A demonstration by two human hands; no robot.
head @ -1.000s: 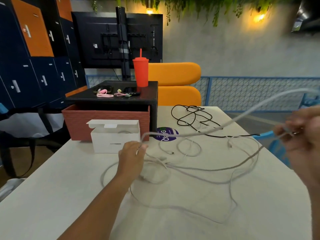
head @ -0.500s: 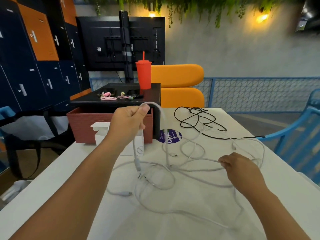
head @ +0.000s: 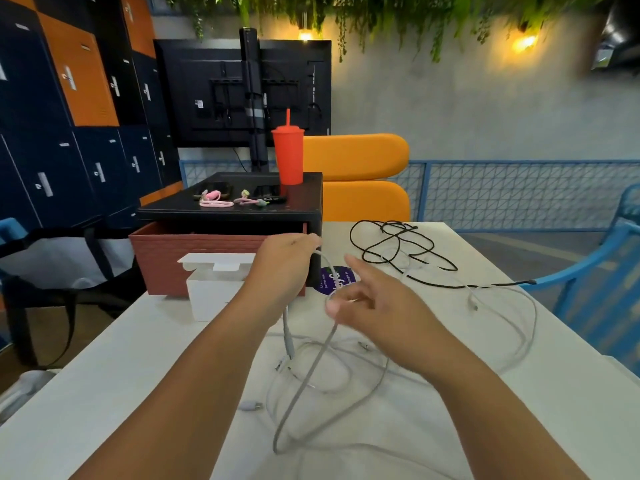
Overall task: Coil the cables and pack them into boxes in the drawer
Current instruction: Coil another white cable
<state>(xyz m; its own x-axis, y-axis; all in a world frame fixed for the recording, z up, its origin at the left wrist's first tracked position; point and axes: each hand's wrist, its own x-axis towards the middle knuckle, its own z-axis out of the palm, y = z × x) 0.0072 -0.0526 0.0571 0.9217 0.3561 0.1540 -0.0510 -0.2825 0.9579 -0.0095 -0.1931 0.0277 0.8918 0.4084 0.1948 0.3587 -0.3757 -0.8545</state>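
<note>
A long white cable [head: 311, 379] lies in loose tangles on the white table [head: 104, 393]. My left hand [head: 282, 268] is raised above the table and pinches a loop of that cable, one end hanging down below it. My right hand [head: 374, 306] is just right of it, fingers curled round the same strand, index finger pointing up. A black cable [head: 398, 247] lies tangled further back. A small white box [head: 214, 289] with its lid open stands in front of the open red-brown drawer [head: 194, 251].
The drawer sits under a black stand [head: 235, 211] carrying a red cup [head: 288, 155], pink cables and dark gadgets. A purple sticker [head: 341, 277] is on the table. A blue chair [head: 595, 282] stands at the right edge, a bag at the left.
My right hand has come up from the table toward my left hand, drawing the white cable into a loop. My left hand has stayed raised with the cable.
</note>
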